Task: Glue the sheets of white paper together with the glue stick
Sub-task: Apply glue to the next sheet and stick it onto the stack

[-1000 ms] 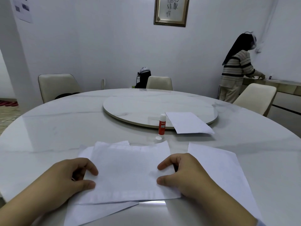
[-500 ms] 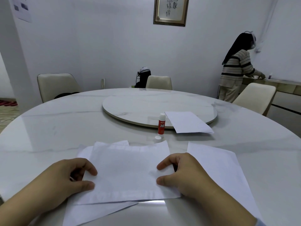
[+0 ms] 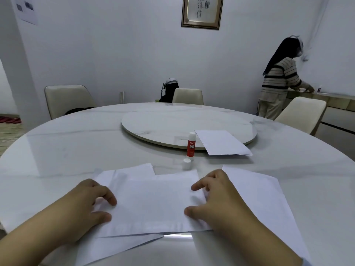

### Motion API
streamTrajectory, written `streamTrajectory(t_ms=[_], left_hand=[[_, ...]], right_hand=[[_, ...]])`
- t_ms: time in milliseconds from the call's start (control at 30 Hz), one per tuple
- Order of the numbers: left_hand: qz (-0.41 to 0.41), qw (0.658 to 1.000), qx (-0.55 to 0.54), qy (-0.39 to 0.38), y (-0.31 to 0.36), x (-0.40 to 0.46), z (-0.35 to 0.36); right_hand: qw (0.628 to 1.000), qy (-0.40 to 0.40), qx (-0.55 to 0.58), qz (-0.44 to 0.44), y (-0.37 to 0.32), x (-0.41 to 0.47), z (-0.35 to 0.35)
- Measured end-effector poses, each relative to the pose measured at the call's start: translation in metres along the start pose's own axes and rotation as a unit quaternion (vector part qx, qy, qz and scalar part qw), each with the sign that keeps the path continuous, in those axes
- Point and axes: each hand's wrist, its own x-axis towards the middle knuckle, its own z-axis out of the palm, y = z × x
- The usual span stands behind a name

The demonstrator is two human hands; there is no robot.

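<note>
A stack of white paper sheets [image 3: 153, 202] lies on the marble table in front of me, the top sheet over others that stick out beneath. My left hand [image 3: 80, 210] grips its left edge between thumb and fingers. My right hand [image 3: 217, 200] grips the right edge the same way. Another white sheet [image 3: 259, 194] lies to the right, partly under my right arm. Beyond the stack the red glue stick [image 3: 191, 144] stands upright and uncapped. Its white cap [image 3: 186, 163] sits on the table just in front of it.
A white sheet [image 3: 222, 144] rests half on the round turntable [image 3: 172, 123] at the table's centre. Cream chairs [image 3: 67, 99] stand around the far side. A person in a striped top [image 3: 278, 83] stands at a counter at the back right.
Both hands stay on the edges of the top sheet. My right forefinger has lifted slightly off the paper. Nothing else has moved.
</note>
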Motion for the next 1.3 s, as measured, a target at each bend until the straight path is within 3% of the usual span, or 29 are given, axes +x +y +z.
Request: streamTrajectory(t_ms=[100,200,367,500,1300], left_hand=[[0.006,0.992,0.122,0.024,0.024,0.006,-0.001],[0.033,0.993,0.079,0.086,0.052,0.020,0.014],[0.039,0.991,0.130,-0.019,0.056,0.030,0.050],[0.036,0.987,0.152,-0.026,0.052,0.030,0.051],[-0.062,0.986,0.158,0.000,0.032,0.022,0.040]], right_hand=[[0.997,0.024,-0.062,-0.029,-0.007,0.005,-0.001],[0.996,0.026,-0.049,-0.063,-0.022,0.021,0.004],[0.980,-0.089,-0.161,-0.071,-0.015,0.031,0.036],[0.971,-0.106,-0.204,-0.061,-0.007,0.033,0.043],[0.978,-0.102,-0.182,-0.010,-0.003,0.028,0.039]])
